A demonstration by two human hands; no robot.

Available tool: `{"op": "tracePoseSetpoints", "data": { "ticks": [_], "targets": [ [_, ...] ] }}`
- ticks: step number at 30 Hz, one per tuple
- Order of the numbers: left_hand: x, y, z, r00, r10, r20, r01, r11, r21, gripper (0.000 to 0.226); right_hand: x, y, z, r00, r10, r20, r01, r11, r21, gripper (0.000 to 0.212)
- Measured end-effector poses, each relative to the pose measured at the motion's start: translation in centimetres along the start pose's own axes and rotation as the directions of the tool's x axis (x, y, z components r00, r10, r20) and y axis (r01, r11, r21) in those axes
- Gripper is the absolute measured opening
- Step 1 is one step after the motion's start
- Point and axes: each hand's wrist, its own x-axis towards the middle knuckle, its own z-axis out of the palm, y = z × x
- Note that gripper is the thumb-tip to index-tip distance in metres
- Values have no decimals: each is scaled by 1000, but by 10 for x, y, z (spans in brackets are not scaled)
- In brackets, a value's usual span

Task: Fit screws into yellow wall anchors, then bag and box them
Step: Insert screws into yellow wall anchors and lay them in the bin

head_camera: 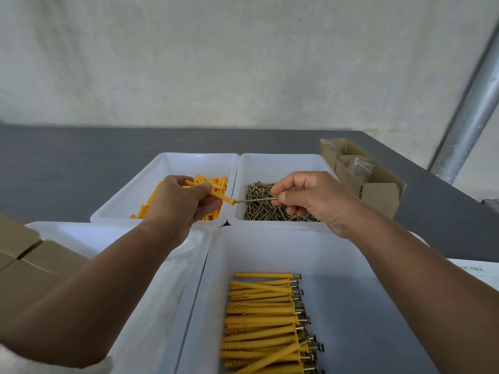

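Observation:
My left hand (180,201) grips a yellow wall anchor (222,197) above the far left white bin (164,168), which holds loose anchors (214,182). My right hand (310,197) pinches a brass screw (253,200) by its head end; the screw's tip sits at the anchor's open mouth. Below the right hand, the far right white bin (283,164) holds a heap of loose screws (267,209). The near right bin (356,306) contains several anchors with screws fitted (267,322), laid in a pile.
A near left white bin (151,306) lies under my left forearm. Closed cardboard boxes (29,268) stand at the left edge. An open cardboard box (378,182) with clear plastic bags sits at the right on the dark grey table (67,168). A metal pole (469,117) leans by the wall.

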Motion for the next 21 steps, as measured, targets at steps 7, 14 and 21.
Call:
{"op": "tracePoseSetpoints", "data": {
  "ticks": [7, 14, 21],
  "targets": [
    [3, -1, -1, 1000, -6, 30, 4, 997, 71, 25, -1, -2, 1, 1000, 4, 3, -4, 1000, -18, 18],
    [0, 0, -1, 998, -11, 69, 6, 997, 71, 22, -5, -8, 6, 996, 10, 86, -4, 998, -66, 25],
    [-8, 2, 3, 988, 18, 154, -29, 997, 69, 11, -5, -14, 10, 985, 12, 173, 8, 993, -115, 25]
  ]
}}
